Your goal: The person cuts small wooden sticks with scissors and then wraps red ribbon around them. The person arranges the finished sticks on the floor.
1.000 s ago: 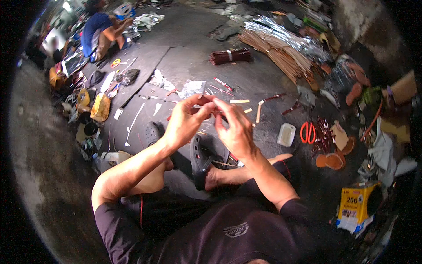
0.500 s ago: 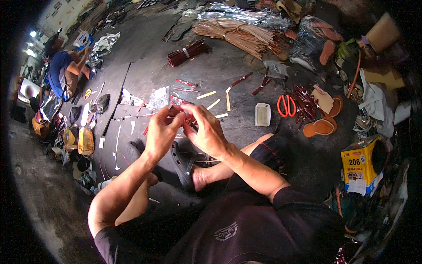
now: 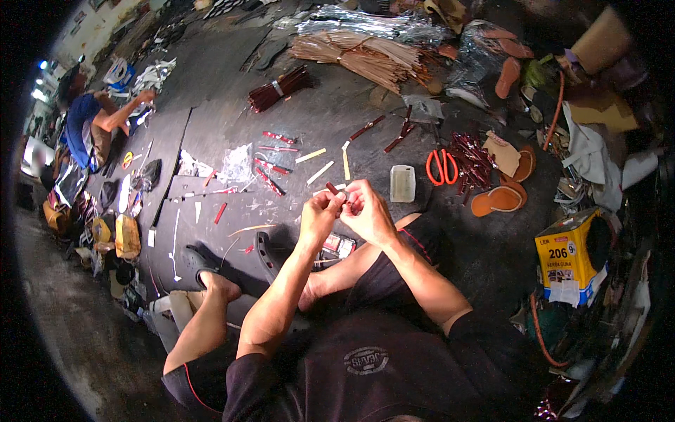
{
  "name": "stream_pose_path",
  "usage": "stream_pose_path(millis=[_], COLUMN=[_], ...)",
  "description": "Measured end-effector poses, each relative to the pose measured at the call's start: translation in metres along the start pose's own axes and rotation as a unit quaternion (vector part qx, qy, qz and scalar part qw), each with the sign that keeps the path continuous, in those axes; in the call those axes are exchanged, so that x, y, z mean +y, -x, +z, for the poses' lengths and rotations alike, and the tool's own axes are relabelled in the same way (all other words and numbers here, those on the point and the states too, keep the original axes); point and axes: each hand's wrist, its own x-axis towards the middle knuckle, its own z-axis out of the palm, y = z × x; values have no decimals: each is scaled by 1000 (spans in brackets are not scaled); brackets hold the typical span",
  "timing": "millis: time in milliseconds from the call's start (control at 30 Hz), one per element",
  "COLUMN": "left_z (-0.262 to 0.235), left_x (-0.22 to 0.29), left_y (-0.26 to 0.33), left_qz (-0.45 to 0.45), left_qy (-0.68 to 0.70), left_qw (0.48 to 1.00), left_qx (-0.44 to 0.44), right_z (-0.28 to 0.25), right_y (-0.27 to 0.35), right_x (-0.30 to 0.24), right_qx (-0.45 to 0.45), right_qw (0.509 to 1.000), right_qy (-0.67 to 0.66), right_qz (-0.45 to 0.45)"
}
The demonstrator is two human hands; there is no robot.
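My left hand [image 3: 320, 216] and my right hand [image 3: 370, 218] meet in front of me, fingers pinched together. Between them is a short dark red strip [image 3: 332, 188], its upper end poking out above my left fingertips; the rest is covered by my fingers. Just beyond my hands lie several pale yellow strips [image 3: 320, 173]. Farther left are more dark red strips [image 3: 269, 181], some with whitish parts. To the right of my hands stands a small see-through plastic box [image 3: 402, 184]. Past it are orange-handled scissors [image 3: 441, 167] and a pile of dark red strips [image 3: 472, 158].
Brown sandals [image 3: 499, 200] lie right of the pile, near a yellow can [image 3: 566, 260]. Tied bundles of dark red strips [image 3: 278, 90] and tan strips [image 3: 358, 56] lie farther off. Another person [image 3: 91, 126] sits at the far left. My dark clog [image 3: 200, 260] rests on the floor.
My two hands have moved right and toward me, still together, and the dark red strip now shows above the fingers. The view has shifted, and the other person's arm reaches farther out.
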Motion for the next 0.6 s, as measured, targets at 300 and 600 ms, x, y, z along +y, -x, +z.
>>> stream_pose_path(millis=[300, 600], left_z=[0, -13], left_x=[2, 48], left_y=[1, 25], left_qz=[31, 9], left_qy=[-197, 247], left_qw=[972, 966], left_qx=[123, -74], right_z=[16, -9], right_y=[-8, -19], right_x=[5, -30], right_qx=[23, -26], right_qw=[993, 964], right_qy=[40, -264], right_qz=[-110, 2])
